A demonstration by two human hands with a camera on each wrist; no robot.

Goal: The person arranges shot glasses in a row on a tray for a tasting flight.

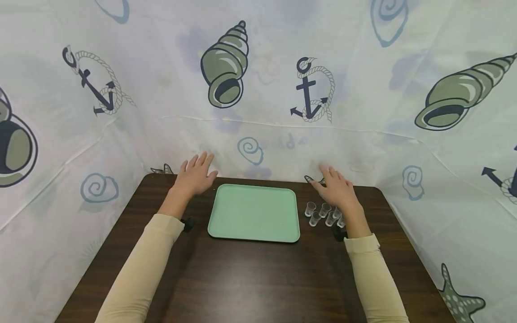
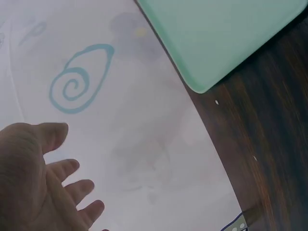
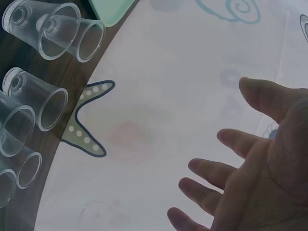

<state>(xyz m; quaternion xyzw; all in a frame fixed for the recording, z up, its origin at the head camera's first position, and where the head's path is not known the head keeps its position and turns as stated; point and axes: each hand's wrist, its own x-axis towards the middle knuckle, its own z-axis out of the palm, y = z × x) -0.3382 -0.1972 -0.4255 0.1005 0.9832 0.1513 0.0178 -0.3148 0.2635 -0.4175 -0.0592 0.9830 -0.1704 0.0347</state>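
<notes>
A light green rectangular tray (image 1: 254, 213) lies flat on the dark wooden table, bare on top. To its right stand several small clear cups (image 1: 310, 209), upright in a cluster; in the right wrist view the cups (image 3: 50, 103) show open rims and thick bases. My left hand (image 1: 194, 176) is held out left of the tray's far corner, fingers straight and spread, holding nothing. Beyond the cups, my right hand (image 1: 337, 190) stretches over the table's far edge, fingers extended and holding nothing. It partly hides the cups in the head view.
A pale curtain (image 1: 274, 148) printed with shells, anchors and starfish hangs around the far and side edges of the table (image 1: 242, 282). Dark wrist bands (image 1: 188, 224) sit below both hands. The near half of the table is bare wood.
</notes>
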